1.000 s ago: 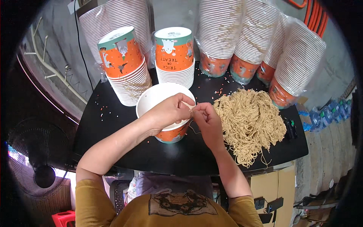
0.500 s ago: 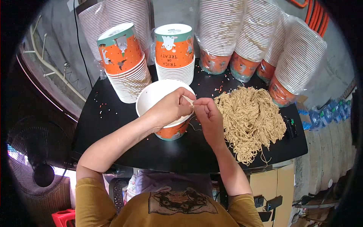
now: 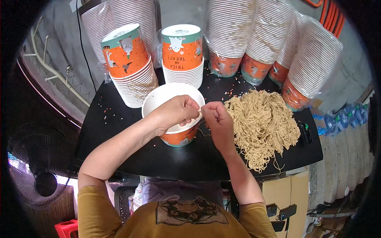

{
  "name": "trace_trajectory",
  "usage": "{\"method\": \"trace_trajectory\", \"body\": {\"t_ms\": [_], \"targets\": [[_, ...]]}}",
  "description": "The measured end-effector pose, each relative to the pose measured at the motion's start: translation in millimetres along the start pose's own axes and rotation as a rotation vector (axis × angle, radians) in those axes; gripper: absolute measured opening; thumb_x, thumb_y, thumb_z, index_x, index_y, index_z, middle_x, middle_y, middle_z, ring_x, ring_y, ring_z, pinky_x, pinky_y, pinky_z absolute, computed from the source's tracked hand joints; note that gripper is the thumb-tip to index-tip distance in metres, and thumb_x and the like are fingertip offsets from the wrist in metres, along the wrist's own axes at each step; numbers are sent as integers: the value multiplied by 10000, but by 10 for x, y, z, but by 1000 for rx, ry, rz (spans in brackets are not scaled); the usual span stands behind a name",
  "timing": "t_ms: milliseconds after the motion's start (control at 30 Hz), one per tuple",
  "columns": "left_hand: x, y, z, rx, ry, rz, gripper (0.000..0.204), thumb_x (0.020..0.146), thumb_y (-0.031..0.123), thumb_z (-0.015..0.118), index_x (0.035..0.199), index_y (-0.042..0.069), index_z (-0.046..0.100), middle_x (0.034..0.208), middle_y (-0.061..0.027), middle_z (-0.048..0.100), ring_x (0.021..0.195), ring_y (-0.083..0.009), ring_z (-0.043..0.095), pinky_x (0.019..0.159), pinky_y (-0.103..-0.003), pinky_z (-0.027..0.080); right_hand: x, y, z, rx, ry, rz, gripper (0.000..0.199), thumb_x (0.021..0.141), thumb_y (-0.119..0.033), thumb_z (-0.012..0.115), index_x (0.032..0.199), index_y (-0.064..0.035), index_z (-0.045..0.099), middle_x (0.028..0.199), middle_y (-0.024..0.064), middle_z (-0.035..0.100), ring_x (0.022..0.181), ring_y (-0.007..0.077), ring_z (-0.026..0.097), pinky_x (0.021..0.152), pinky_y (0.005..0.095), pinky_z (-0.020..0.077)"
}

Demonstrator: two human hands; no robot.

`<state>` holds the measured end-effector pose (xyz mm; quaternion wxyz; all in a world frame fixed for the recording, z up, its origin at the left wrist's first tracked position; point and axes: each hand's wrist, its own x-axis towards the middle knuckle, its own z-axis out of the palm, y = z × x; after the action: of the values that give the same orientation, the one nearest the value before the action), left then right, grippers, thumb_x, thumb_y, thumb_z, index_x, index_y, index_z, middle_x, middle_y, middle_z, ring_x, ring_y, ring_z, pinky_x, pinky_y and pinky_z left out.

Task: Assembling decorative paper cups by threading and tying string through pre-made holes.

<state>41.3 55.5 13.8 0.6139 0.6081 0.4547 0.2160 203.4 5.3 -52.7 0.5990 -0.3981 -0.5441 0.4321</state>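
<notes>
An open paper bucket (image 3: 179, 139), white inside and orange with printed figures outside, stands upright in front of me. Over its right rim my left hand (image 3: 180, 113) and my right hand (image 3: 217, 119) meet, fingertips almost touching. Both are closed in a pinch on a thin cord, of which only a tiny pale bit shows between the fingers. A loose length of cord (image 3: 204, 131) hangs beside the bucket, under my right hand. To the right of that hand lies a big heap of tan cord (image 3: 266, 127).
Two stacks of upside-down orange buckets (image 3: 183, 59) stand behind the open one. Plastic-wrapped bucket stacks (image 3: 313, 59) line the back of the black table (image 3: 158, 162). Small beads (image 3: 108, 113) lie scattered there. A dark tool (image 3: 305, 133) sits right of the cord heap. A fan (image 3: 43, 174) stands lower left.
My left hand's raised index finger has come down and its fingers have curled in. The right hand has barely shifted. Bucket and cord heap look the same.
</notes>
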Motion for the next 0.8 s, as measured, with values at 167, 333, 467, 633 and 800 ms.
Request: {"method": "trace_trajectory", "body": {"t_ms": [167,333,467,633,800], "targets": [[-4,-16,-32,41,-63,11,149,846,38,637,988,-3,615,801,-9,584,622,-62,500,571,-186,412,2,1,-5,-34,17,5,95,981,-98,544,1024,-14,550,745,-26,589,655,16,501,566,189,385],[-12,11,3,92,-59,2,129,845,52,646,963,5,620,797,-5,581,628,-62,500,586,-185,417,10,30,-20,-13,15,8,105,982,-109,545,1034,-19,556,752,-27,593,659,15,506,573,187,393],[-7,6,-3,84,-40,-1,103,839,57,650,923,17,605,785,-7,575,627,-64,501,579,-184,413,4,30,-24,11,20,8,107,982,-114,547,1038,-24,560,759,-32,594,671,10,507,580,184,393],[32,-51,-4,4,-19,51,129,832,42,631,946,14,574,791,-20,579,633,-71,509,565,-184,407,9,46,-32,21,27,31,107,983,-120,548,1036,-27,561,766,-40,591,671,5,498,583,178,389],[42,-43,40,-67,-24,47,136,840,25,600,968,9,559,819,-34,584,651,-73,513,559,-189,410,8,68,-56,50,8,35,100,984,-120,547,1030,-31,559,763,-42,587,668,0,489,582,175,385]]}}
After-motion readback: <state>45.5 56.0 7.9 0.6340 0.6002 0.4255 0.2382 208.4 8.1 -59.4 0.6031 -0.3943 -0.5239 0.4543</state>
